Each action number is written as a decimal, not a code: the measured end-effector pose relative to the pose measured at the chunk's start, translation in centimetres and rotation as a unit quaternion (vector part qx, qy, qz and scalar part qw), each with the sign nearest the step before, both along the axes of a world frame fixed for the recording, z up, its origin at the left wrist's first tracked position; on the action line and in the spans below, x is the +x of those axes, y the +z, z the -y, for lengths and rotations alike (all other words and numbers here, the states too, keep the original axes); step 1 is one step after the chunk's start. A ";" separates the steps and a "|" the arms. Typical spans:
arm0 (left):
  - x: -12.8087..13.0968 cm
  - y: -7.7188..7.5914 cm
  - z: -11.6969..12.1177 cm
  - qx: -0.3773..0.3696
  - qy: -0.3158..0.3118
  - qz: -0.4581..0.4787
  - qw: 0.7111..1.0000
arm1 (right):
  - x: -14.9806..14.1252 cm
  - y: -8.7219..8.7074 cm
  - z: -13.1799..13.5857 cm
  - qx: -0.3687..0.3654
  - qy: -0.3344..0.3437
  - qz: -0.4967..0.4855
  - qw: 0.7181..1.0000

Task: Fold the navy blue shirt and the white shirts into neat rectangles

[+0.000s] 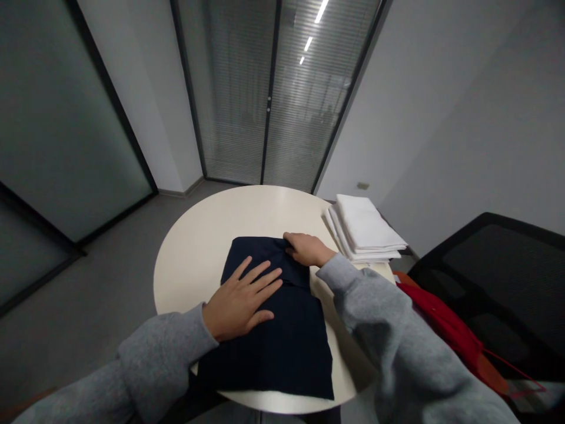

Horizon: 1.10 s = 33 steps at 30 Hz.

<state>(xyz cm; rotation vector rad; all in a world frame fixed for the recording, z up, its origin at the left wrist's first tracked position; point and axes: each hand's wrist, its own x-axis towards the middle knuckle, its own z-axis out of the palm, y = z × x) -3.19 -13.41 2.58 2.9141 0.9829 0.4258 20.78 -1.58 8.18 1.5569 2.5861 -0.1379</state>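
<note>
Gray sleeves (397,324) flank navy cloth (273,353), left hand (242,299) splayed on it, right hand (309,249) pinching its edge

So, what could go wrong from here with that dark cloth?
The dark cloth lies close to the near edge of the table, so a tug might slip it off. With the left hand flat on it and the right hand gripping near its far edge, uneven pulling could crease it.
</note>
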 end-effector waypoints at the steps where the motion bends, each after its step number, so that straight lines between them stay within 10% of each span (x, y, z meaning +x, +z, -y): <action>1: 0.6 0.3 0.0 -0.010 -0.017 0.002 1.000 | 0.0 0.4 0.4 0.012 -0.002 0.004 1.000; 11: 2.6 -1.3 -1.3 -0.057 -0.059 0.006 0.997 | -0.7 4.2 7.0 0.122 0.068 0.031 0.990; 19: 2.0 -0.6 -3.2 -0.018 -0.044 0.013 0.999 | 0.7 -0.7 15.9 0.263 0.098 -0.111 0.953; 25: -5.0 3.5 2.2 -0.062 -0.131 0.159 0.977 | 1.0 -3.8 20.3 0.302 0.107 -0.154 0.935; 29: -9.1 7.4 6.4 0.006 0.012 0.357 0.934 | 0.5 -4.6 22.4 0.312 0.129 -0.158 0.928; 33: -5.4 8.6 6.2 0.055 0.119 0.244 0.961 | 0.4 -5.3 23.0 0.298 0.139 -0.171 0.929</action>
